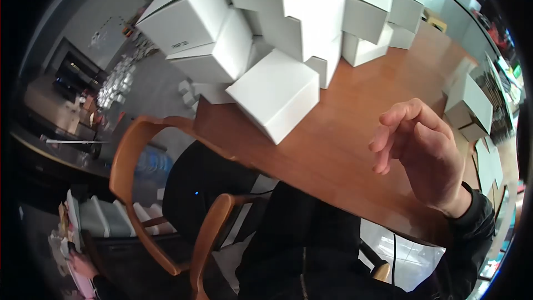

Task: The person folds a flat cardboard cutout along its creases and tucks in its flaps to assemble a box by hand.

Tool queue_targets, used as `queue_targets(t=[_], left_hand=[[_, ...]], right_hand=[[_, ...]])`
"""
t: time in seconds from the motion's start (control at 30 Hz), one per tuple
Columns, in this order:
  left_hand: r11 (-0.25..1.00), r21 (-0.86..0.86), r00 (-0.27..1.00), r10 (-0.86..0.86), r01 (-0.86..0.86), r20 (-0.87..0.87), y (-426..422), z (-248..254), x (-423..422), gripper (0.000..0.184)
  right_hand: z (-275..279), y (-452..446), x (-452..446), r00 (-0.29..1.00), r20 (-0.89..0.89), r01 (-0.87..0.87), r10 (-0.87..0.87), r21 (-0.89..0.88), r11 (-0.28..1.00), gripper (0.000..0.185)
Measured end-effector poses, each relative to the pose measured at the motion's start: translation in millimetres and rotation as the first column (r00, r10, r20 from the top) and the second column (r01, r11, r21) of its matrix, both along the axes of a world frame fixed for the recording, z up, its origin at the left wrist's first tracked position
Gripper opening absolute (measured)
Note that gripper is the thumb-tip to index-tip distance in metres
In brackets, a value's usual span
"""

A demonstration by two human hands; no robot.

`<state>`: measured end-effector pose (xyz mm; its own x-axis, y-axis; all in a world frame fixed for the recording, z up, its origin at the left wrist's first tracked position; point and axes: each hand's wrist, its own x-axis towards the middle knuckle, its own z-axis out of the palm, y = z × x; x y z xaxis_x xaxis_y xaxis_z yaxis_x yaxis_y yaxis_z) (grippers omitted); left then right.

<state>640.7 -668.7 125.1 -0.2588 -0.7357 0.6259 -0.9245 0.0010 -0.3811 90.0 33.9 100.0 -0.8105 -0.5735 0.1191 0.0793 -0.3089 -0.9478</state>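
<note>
My right hand (425, 155) is raised over the front right of the brown wooden table (355, 161). Its fingers are loosely bent and apart, with nothing in them. Left of it, a white cardboard box (277, 91) sits near the table edge in front of stacked white boxes (208, 33). Far down at the lower left, my left hand (82, 266) reaches to a pile of pale and pink items (83, 286) beside the chair. Its fingers are small and blurred, so I cannot make out their grip.
A wooden armchair (119, 172) with a black seat (194, 189) stands against the table's left side. Another white box (469, 105) lies at the right edge, near flat cardboard sheets (488, 164). Pale grey bins (97, 216) are behind the chair. Silvery items (116, 83) lie on the floor.
</note>
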Motion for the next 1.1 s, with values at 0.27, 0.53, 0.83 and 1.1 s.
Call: queue_targets(t=[0.27, 0.53, 0.83, 1.1], left_hand=[[-0.087, -0.029, -0.077, -0.965, 0.996, 0.249, 259.2, -19.8, -318.9, 0.030], [-0.728, -0.036, -0.728, -0.686, 0.685, 0.014, 477.0, -106.2, -457.8, 0.026], [-0.788, -0.264, -0.829, -0.506, 0.556, -0.238, 530.1, -107.0, -478.9, 0.033], [-0.769, -0.216, -0.333, 0.004, 0.602, -0.943, 508.0, -93.9, -497.2, 0.059]], right_hand=[[-5.9, 16.1, 26.2, 0.984, 0.151, -0.115, 0.089, 0.171, 0.979, 0.041], [-27.0, 28.7, 76.4, 0.986, 0.162, -0.076, 0.027, 0.307, 0.949, 0.042], [-35.9, 72.5, 78.9, 0.979, 0.172, 0.015, -0.105, 0.456, 0.890, 0.037], [-31.5, 86.2, 62.9, 0.863, 0.491, 0.010, -0.120, 0.221, 0.975, 0.041]])
